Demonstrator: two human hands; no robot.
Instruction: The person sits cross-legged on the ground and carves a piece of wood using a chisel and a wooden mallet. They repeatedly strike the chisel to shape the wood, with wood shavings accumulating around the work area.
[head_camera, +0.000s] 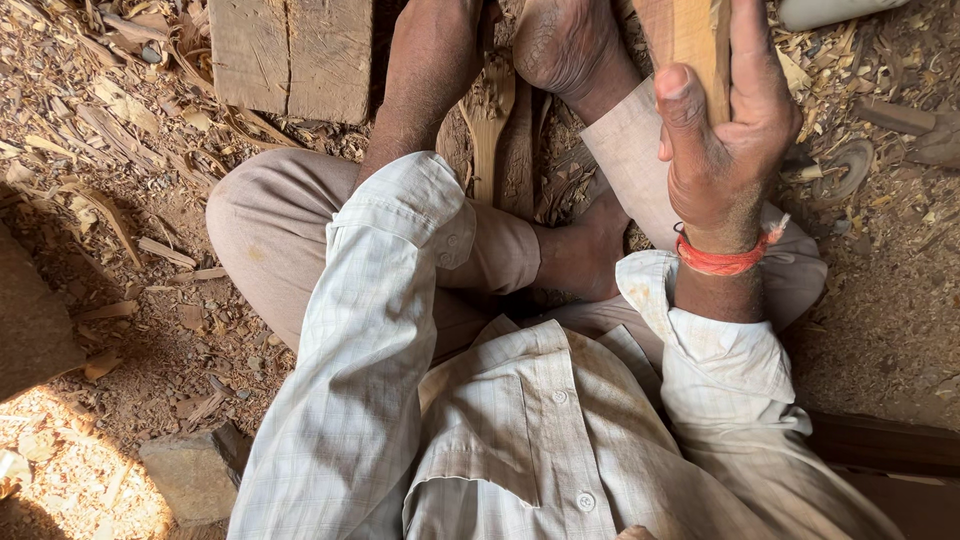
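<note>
Upper right of the frame: right hand (725, 130), fingers curled tight around a wooden handle (690, 35) that runs off the top edge.
Wrist below it: red thread band (722, 260).
Upper centre: left forearm (425, 85) reaches to the top edge; the left hand is out of the frame, its state cannot be told.
Centre top: carved wooden piece (488, 130) lying beside a bare foot (565, 50).
Upper left: wooden block (290, 55) on ground strewn with wood shavings (120, 130).

You've got a smooth matt wooden handle (690, 40), rough wood block (290, 55), dry shavings (110, 130), checked cotton shirt (520, 430).
</note>
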